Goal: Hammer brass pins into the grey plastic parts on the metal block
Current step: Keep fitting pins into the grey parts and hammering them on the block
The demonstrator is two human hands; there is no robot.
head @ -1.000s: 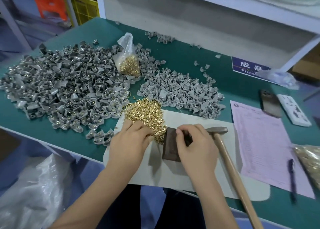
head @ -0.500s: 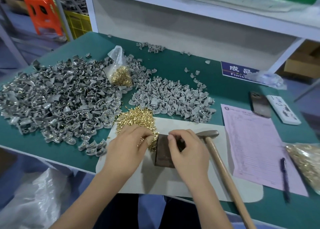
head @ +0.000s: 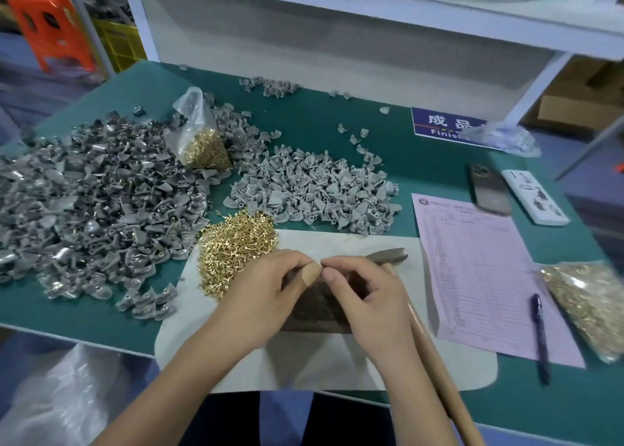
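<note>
Meeting fingertip to fingertip above the dark metal block (head: 314,314), left hand (head: 270,297) and right hand (head: 364,297) seemingly pinch a pin, unseen; next, the wooden-handled hammer (head: 435,361).

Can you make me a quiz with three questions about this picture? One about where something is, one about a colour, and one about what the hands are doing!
1. Where does the hammer lie?
A. On the shelf
B. On the white mat, by the right hand
C. On the pink paper

2. What colour is the loose pile of pins?
A. Gold
B. Blue
C. Black

3. What are the two hands doing?
A. Swinging the hammer
B. Lying flat on the table
C. Meeting fingertip to fingertip over the metal block

Answers:
1. B: its head and wooden handle lie on the white mat beside the right hand.
2. A: the pins shine gold.
3. C: the left hand and right hand pinch together above the metal block; what they pinch is too small to tell.
</note>
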